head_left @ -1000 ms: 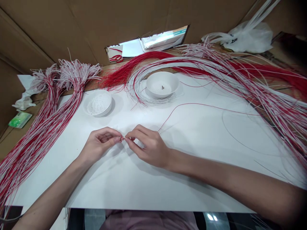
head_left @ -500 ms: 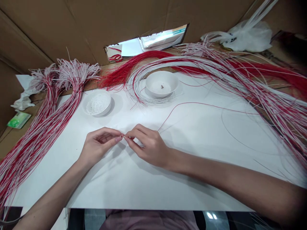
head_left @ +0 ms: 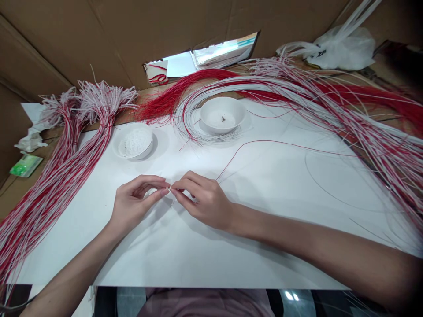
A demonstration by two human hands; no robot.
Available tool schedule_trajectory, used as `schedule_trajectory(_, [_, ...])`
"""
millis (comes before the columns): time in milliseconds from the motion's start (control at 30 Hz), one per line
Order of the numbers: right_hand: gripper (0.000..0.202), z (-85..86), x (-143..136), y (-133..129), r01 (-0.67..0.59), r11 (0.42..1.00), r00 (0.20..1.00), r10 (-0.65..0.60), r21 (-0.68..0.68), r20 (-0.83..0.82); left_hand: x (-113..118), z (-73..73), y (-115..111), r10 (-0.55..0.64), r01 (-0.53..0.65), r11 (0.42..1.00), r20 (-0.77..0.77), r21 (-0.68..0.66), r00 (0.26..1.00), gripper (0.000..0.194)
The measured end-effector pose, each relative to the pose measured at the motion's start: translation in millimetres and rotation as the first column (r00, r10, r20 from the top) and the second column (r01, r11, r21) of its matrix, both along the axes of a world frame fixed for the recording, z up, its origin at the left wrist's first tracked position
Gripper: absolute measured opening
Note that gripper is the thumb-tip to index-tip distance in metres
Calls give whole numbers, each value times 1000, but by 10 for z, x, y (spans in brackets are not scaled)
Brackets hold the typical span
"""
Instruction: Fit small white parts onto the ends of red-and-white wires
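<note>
My left hand (head_left: 140,198) and my right hand (head_left: 201,198) meet tip to tip above the white work surface (head_left: 165,255). Each is closed in a pinch of thumb and forefinger. A tiny pale piece (head_left: 168,188) shows between the fingertips, too small to name; the left fingers pinch it. From behind my right hand a thin red cord (head_left: 236,152) curves up and off to the right; its end at the fingers is hidden. Beyond the hands stand a white bowl with white bits (head_left: 150,147) and a second white bowl (head_left: 224,127) with a small dark speck inside.
Bundles of red and white cords (head_left: 71,171) run down the left side. More red cords (head_left: 178,94) and white cords (head_left: 264,83) arc across the back to the right. Behind rises a cardboard wall (head_left: 109,39) with a cut slot. A plastic bag (head_left: 346,50) sits back right.
A thin, dark, pin-like length visible between the right fingers earlier no longer shows; a pale piece shows at the fingertips now. Both hands stay almost in place.
</note>
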State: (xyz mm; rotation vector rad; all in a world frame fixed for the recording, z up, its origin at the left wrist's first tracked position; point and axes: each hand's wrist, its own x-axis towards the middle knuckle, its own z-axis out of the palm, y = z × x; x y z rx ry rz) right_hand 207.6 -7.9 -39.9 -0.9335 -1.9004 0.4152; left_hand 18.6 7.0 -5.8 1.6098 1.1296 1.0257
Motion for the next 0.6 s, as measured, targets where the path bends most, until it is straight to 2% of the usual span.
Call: schedule_trajectory(600, [15, -9, 7, -2, -4, 1000, 999, 4, 0, 32, -27, -48, 11, -16, 17, 999, -20, 47, 1000, 23])
